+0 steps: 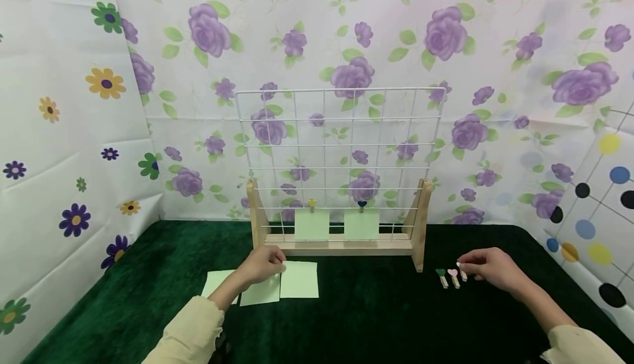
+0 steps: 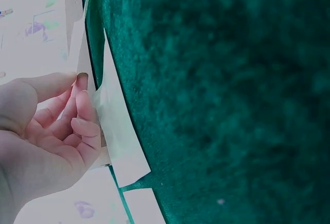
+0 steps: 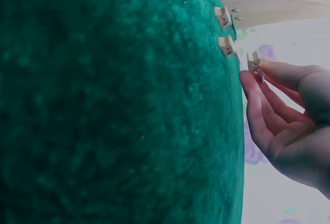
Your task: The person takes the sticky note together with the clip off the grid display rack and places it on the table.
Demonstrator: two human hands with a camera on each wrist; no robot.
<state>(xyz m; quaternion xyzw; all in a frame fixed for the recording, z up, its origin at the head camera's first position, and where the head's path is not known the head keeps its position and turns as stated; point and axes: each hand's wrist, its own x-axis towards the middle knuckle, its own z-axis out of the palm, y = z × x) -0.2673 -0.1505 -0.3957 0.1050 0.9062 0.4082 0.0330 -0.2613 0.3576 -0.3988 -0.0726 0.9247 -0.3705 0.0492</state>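
With thumb and fingertips, my left hand point(image 1: 261, 265) pinches the upper left part of a pale green paper sheet point(image 1: 300, 280), the rightmost of three on the cloth. In the left wrist view this sheet point(image 2: 81, 46) stands tilted off the cloth. The middle sheet point(image 1: 262, 291) and left sheet point(image 1: 216, 280) lie partly hidden under my hand and forearm. Over at the right, my right hand point(image 1: 497, 268) pinches a small wooden clothespin point(image 3: 254, 62) between thumb and fingers. Beside it are a clothespin with a pink heart point(image 1: 454, 277) and one with a green heart point(image 1: 442, 278).
A white wire grid point(image 1: 324, 145) stands in a wooden base point(image 1: 342, 249) at the back. Two green sheets point(image 1: 312, 225) hang low on it, from clothespins with a yellow heart point(image 1: 311, 203) and a dark blue heart point(image 1: 362, 204). Dark green cloth point(image 1: 366, 320) covers the table.
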